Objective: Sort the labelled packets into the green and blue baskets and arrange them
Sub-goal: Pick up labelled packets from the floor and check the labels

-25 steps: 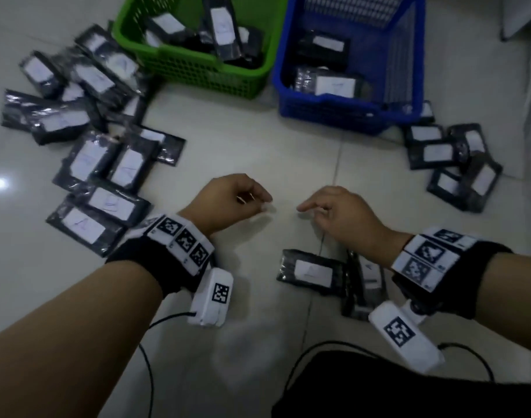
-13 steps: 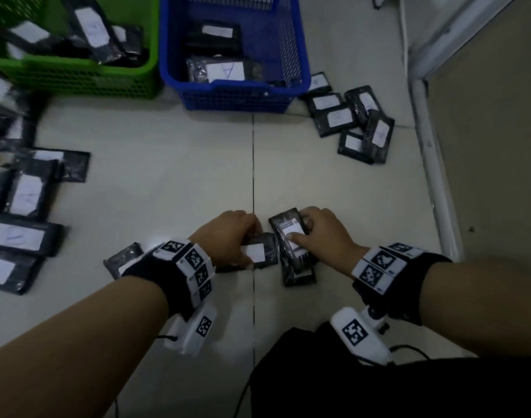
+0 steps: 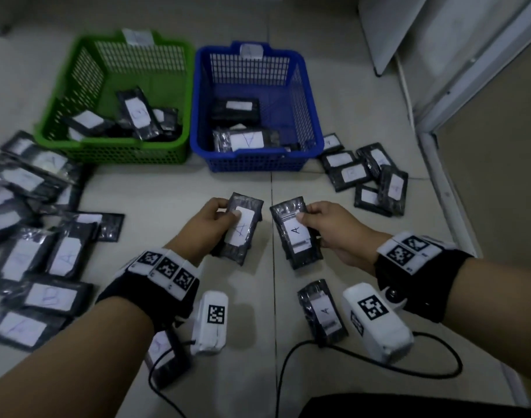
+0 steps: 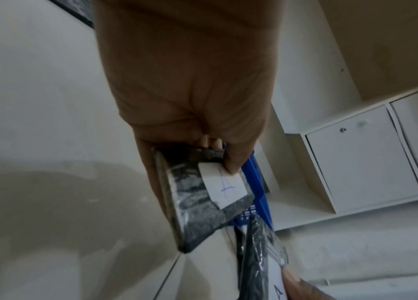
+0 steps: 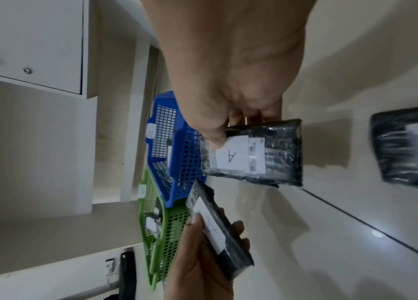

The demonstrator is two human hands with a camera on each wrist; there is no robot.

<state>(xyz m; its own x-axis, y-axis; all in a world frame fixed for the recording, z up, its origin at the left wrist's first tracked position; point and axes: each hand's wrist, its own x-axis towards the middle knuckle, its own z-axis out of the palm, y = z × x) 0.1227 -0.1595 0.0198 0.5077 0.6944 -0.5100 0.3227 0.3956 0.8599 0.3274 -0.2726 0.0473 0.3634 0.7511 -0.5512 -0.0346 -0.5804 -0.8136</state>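
My left hand (image 3: 220, 217) grips a black packet with a white label marked A (image 3: 241, 229), thumb on the label; the left wrist view shows the same packet (image 4: 203, 194). My right hand (image 3: 314, 220) grips another black packet labelled A (image 3: 296, 233), which the right wrist view shows as the upper packet (image 5: 251, 154). Both packets are lifted side by side above the floor, in front of the blue basket (image 3: 311, 116). The green basket (image 3: 86, 146) stands to its left. Each basket holds a few packets.
Several labelled packets (image 3: 38, 251) lie spread on the tiled floor at the left. A smaller group of packets (image 3: 370, 179) lies right of the blue basket. One loose packet (image 3: 321, 312) lies near my right wrist, another (image 3: 164, 354) under my left wrist. A white cabinet (image 4: 356, 158) stands behind.
Both hands went down to packets on the floor, took one each, and now hold them raised with the labels facing up. The head view has swung to show both baskets.
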